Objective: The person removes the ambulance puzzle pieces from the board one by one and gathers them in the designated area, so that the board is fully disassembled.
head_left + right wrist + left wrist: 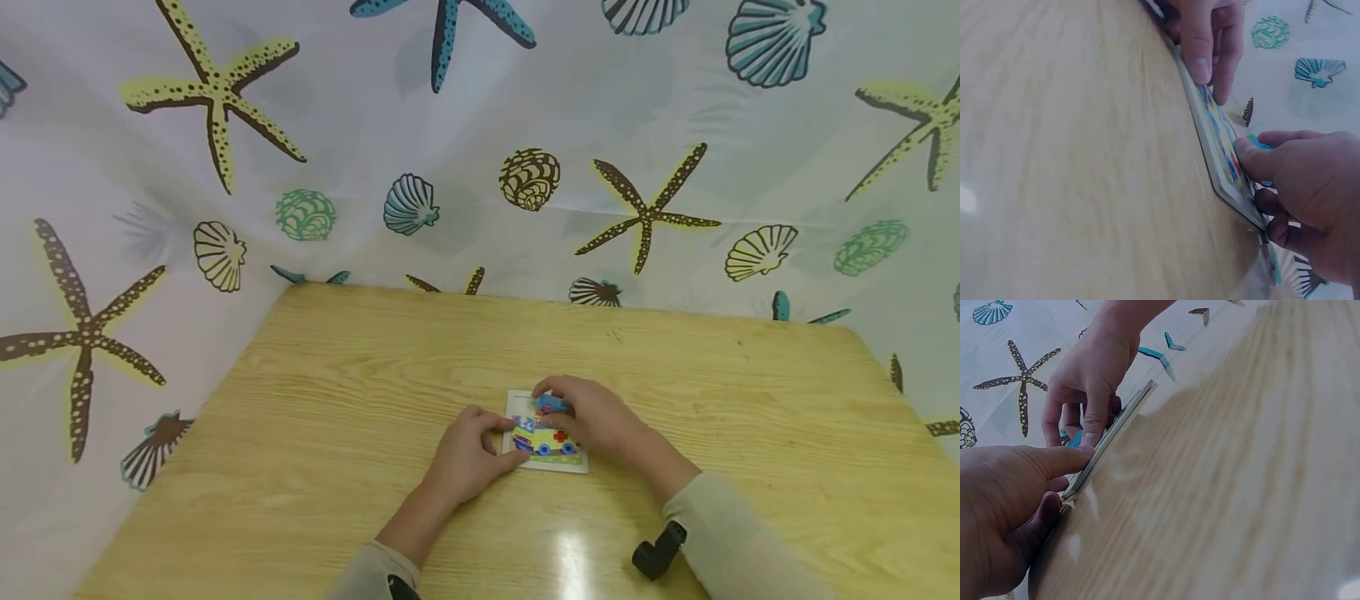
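A small picture puzzle in a pale frame lies on the table, showing a yellow ambulance with a red cross and blue wheels. At its left edge my left hand holds the frame, thumb over the lower left corner and forefinger higher up; in the left wrist view, the fingers of the left hand bend round that corner. My right hand pinches a blue puzzle piece over the upper part of the board. From the right wrist, the right hand partly hides this piece.
The wooden table stretches around the puzzle on all sides. A cloth printed with starfish and shells hangs along its back and sides. A black wrist camera sits on the right sleeve, close above the tabletop.
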